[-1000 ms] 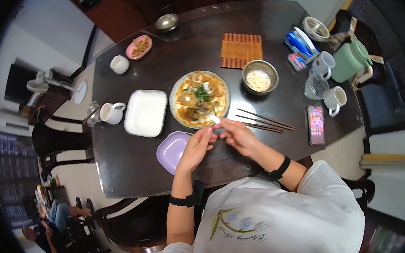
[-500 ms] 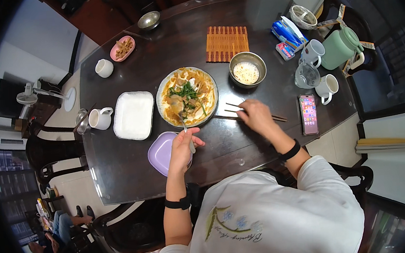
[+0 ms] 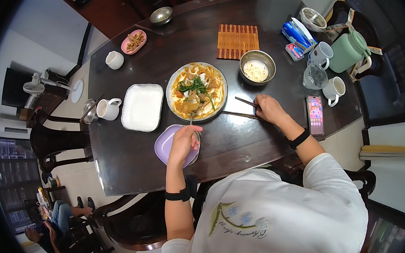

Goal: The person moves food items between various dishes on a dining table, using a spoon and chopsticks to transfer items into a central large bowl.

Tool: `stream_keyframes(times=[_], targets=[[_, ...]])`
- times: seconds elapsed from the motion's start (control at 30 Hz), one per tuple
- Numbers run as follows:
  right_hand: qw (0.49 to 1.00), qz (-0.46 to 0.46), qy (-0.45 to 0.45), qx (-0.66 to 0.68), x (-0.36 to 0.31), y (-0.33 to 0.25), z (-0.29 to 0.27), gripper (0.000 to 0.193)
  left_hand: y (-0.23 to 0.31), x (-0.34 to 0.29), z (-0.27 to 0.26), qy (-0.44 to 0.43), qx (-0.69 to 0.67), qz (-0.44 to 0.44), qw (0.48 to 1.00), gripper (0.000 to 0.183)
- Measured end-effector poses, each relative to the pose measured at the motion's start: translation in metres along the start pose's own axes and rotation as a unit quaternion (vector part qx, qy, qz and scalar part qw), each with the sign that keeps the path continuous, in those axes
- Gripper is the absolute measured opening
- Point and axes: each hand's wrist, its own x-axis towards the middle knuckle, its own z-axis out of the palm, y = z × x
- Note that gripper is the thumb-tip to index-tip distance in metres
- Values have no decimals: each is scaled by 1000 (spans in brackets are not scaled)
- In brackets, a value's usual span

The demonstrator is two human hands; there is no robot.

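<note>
My left hand [image 3: 183, 143] grips a metal spoon [image 3: 191, 119] by its handle, with the spoon's bowl down in the food at the near side of a round plate [image 3: 171, 105]. Greens [image 3: 198, 85] top the saucy dish on that plate. Below the spoon, a lilac bowl [image 3: 162, 147] is partly covered by my left hand. To the right of the plate, my right hand [image 3: 270, 109] is closed around dark chopsticks [image 3: 244, 101]. Their tips point left and stand apart, and the fingers hide part of them. Beyond this hand stands a metal bowl [image 3: 270, 62] of pale, grainy food.
A white square dish [image 3: 142, 107] and a white mug [image 3: 108, 109] stand left. Farther off are a pink dish [image 3: 142, 39] and a woven mat [image 3: 237, 41]. A phone [image 3: 315, 115], mugs, a glass pitcher and a green jug [image 3: 346, 51] line the right. Someone sits lower left.
The view has shifted, so the table sits farther right. The spoon's bowl has moved toward the plate's near edge. Chopstick ends no longer stick out to the right of my right hand.
</note>
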Motion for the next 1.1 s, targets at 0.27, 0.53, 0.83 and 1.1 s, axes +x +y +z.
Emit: stream_keyframes(times=[0.27, 0.53, 0.83, 1.1], targets=[[999, -47, -7, -9, 8, 5, 2, 21, 3, -7, -6, 33, 40, -7, 999, 32], [999, -43, -31, 2, -5, 3, -15, 22, 2, -8, -9, 4, 46, 3, 999, 33], [972, -121, 51, 197, -10, -66, -61, 20, 2, -8, -10, -4, 43, 8, 999, 32], [949, -153, 30, 273, -4, -111, -75, 24, 1, -8, -20, -23, 36, 34, 998, 32]])
